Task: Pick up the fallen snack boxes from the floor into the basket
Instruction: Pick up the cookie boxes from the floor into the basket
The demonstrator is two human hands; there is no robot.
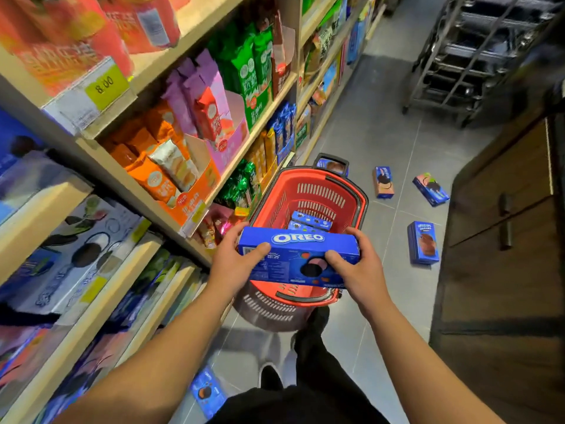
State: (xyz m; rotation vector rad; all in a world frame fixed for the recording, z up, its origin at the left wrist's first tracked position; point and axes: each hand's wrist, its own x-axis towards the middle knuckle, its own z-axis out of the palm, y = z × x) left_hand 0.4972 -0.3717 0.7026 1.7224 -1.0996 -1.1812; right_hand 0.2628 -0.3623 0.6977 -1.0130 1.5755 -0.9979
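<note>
A narrow aisle is running between stocked shelves (171,185) on the left and a dark wooden cabinet (501,228) on the right, with open grey tile floor (382,127) stretching far ahead. The red basket (360,194) is standing on the floor against the shelves. Both hands are gripping a blue Oreo box (298,255) above the basket's near rim: the left hand (235,264) is clasping its left end, the right hand (356,267) its right end. Three fallen boxes (423,243) are lying right of the basket, one (206,393) near the feet.
</note>
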